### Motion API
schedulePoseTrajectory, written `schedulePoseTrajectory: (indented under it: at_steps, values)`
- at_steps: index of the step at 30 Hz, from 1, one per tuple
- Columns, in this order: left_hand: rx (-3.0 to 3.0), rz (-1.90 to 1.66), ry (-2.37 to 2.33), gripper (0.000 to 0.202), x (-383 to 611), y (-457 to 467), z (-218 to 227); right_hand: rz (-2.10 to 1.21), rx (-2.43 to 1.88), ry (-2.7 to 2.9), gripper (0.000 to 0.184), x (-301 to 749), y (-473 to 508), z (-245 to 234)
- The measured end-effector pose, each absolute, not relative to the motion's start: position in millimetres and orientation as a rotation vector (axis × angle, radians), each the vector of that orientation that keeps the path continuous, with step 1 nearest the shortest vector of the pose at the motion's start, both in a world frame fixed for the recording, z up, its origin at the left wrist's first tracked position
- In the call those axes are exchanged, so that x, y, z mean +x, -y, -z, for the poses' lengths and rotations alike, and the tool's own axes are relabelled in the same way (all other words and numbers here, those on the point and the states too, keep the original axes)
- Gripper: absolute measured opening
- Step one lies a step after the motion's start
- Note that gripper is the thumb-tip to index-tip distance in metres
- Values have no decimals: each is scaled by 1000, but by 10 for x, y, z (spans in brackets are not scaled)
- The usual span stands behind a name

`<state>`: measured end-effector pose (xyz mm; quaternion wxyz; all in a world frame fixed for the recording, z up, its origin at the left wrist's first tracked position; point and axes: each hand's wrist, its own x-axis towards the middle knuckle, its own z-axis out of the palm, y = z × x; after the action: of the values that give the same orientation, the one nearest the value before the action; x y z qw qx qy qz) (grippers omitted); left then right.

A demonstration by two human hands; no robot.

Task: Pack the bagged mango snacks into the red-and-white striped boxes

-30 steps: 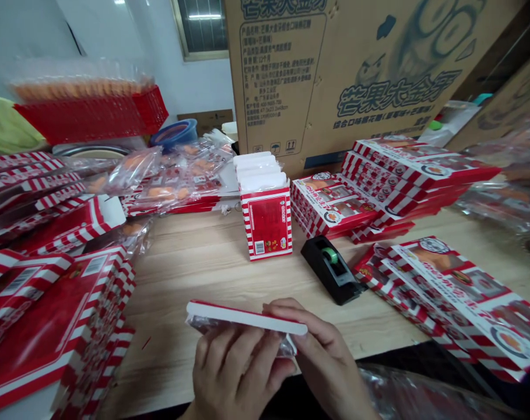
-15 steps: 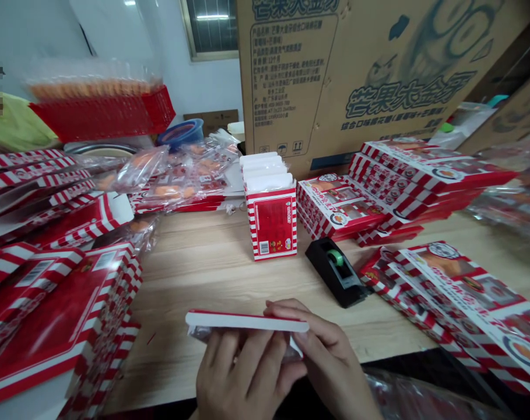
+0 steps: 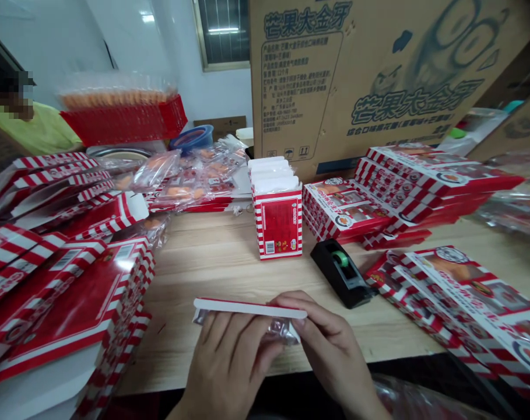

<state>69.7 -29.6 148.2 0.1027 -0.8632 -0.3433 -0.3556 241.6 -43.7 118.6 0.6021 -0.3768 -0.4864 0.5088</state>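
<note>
Both my hands hold one flat red-and-white box (image 3: 247,307), seen edge-on, near the front edge of the wooden table (image 3: 212,268). Clear plastic wrap shows under the box. My left hand (image 3: 230,361) lies under and behind it with fingers curled up against it. My right hand (image 3: 330,344) pinches its right end, fingertips over the top edge. A black tape dispenser (image 3: 341,280) with a green roll stands just beyond my right hand.
Stacks of red-striped boxes lie at the left (image 3: 63,291) and right (image 3: 457,291). An upright row of boxes (image 3: 277,216) stands mid-table. Bagged orange items (image 3: 181,175), a red basket (image 3: 125,119) and a big cardboard carton (image 3: 378,81) are behind. A person in yellow (image 3: 37,128) sits far left.
My view has tilted and shifted a little, so things sit further right. My hands keep the same hold on the box, with my right fingers slid slightly along its end.
</note>
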Motion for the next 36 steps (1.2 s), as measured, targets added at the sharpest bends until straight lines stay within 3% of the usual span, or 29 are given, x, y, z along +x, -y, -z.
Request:
schedulePoseTrajectory:
  at_steps: [10, 15, 17, 20, 23, 29, 36]
  values:
    - [-2519, 1131, 1119, 30, 821, 301, -1573, -1180, -832, 1160, 20, 2427, 481, -1127]
    - [-2458, 1286, 1039, 15, 713, 272, -1481, -1147, -882, 1202, 19, 2463, 462, -1202]
    - [-2295, 1483, 1140, 18, 581, 250, -1411, -1149, -905, 1204, 17, 2456, 457, -1241]
    - [-2081, 2103, 1735, 30, 425, 151, -1312, -1251, -904, 1141, 14, 2391, 455, -1219]
    - [-2291, 2478, 2272, 37, 380, 35, -1246, -1350, -931, 1003, 21, 2286, 447, -1128]
    - [-2813, 1968, 1905, 61, 440, 228, -1350, -1240, -1015, 766, 29, 2261, 412, -1196]
    - [-2402, 2260, 1652, 41, 679, 550, -1796, -1276, -846, 806, 24, 2337, 500, -1655]
